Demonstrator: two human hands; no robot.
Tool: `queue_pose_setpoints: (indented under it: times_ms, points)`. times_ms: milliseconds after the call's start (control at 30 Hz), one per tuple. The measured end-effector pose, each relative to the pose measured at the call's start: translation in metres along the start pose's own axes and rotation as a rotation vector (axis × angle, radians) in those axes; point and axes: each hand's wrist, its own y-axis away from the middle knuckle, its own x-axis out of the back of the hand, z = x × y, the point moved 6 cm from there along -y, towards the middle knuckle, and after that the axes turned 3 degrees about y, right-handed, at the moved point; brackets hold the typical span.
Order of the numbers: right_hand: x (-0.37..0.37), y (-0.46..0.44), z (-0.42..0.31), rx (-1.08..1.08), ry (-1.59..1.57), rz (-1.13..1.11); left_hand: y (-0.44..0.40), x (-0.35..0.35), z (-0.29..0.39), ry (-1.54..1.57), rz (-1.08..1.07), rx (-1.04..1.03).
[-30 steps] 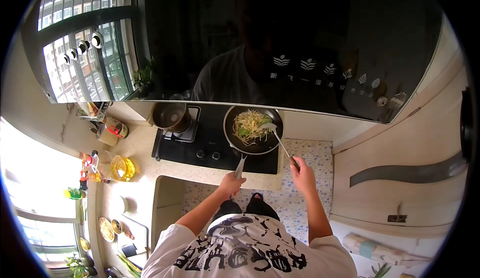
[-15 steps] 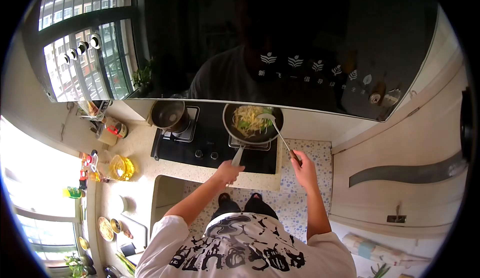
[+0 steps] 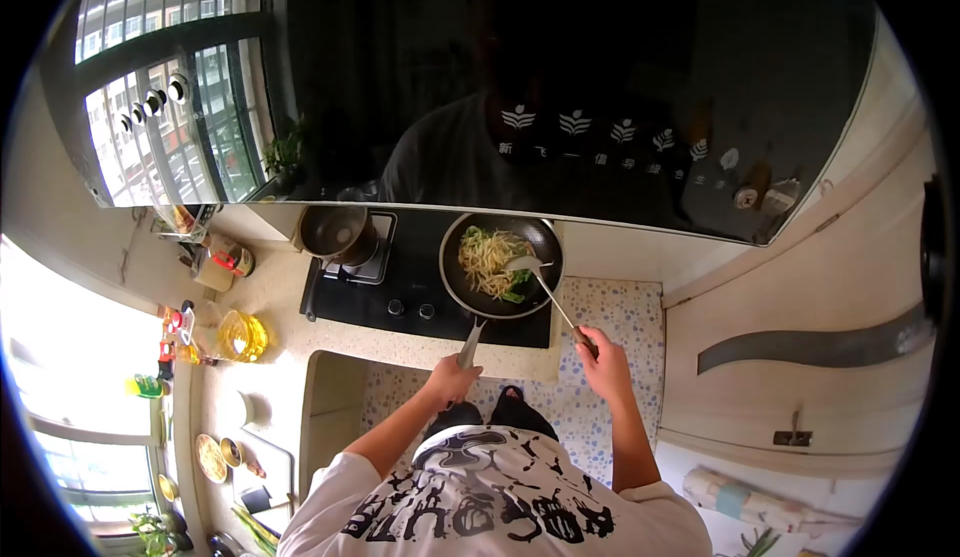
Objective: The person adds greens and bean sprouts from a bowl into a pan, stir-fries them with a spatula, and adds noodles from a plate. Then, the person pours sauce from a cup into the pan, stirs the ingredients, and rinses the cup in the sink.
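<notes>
My left hand [image 3: 453, 381] is wrapped round the handle of a dark frying pan [image 3: 456, 285] over the right side of the black stove [image 3: 410, 287]. Pale shredded food with green leaves [image 3: 490, 261] lies in the pan. In my right hand [image 3: 606, 362] is the brown grip of a metal spatula [image 3: 555, 302], whose head rests at the right side of the food.
A dark pot [image 3: 338, 235] stands on the left burner. On the left counter are an oil jug [image 3: 242, 336], several bottles, small bowls and a tray [image 3: 275, 457]. The glossy range hood [image 3: 480, 77] overhangs the stove's back edge.
The pan was pushed away from me, then came back toward me with my left hand. The food has shifted left in it, and the spatula has moved with my right hand.
</notes>
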Motion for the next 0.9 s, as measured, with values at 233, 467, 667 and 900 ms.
queue_pose_setpoints:
  times_ms: [233,467,667,900]
  points:
    - [-0.001,-0.02,0.002,0.0,0.077,0.036,-0.029,-0.005,0.001,0.008,0.007,-0.017]
    - [-0.036,-0.089,-0.003,0.14,0.232,0.073,-0.051,-0.007,-0.002,0.062,0.016,-0.024]
    - [-0.072,-0.124,-0.028,0.205,0.216,0.044,-0.054,-0.005,0.001,-0.007,0.056,-0.041]
    - [-0.033,-0.075,-0.03,0.233,0.434,0.016,-0.055,-0.001,0.004,-0.057,0.051,-0.034]
